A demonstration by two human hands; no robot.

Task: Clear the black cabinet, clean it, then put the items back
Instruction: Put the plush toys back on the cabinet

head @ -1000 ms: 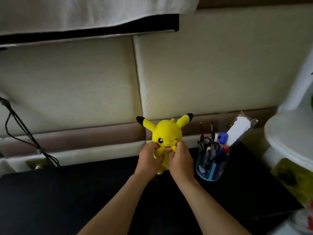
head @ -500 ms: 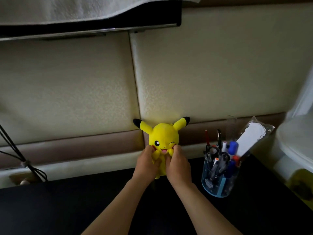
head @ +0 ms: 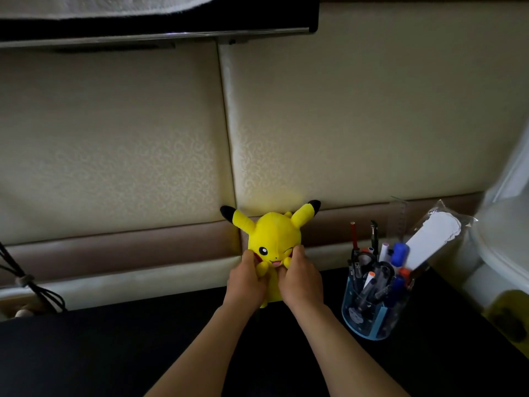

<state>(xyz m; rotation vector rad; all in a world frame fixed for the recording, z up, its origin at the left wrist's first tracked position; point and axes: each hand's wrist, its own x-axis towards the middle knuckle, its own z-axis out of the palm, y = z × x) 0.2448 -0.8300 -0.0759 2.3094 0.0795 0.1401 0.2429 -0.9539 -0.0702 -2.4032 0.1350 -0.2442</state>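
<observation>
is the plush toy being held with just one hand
No, the left hand and the right hand both grip the yellow plush toy, one on each side of its body.

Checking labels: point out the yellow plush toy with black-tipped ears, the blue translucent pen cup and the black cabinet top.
Yellow plush toy (head: 273, 233): head view, forehead.
Blue translucent pen cup (head: 372, 318): head view, front wall.
Black cabinet top (head: 114, 353): head view, bare left area.

One yellow plush toy (head: 272, 233), one blue pen holder (head: 372, 319) — its pens (head: 369, 279) too crowded to count — one wrapped white packet (head: 432, 239), two cream wall panels (head: 114, 138).
</observation>
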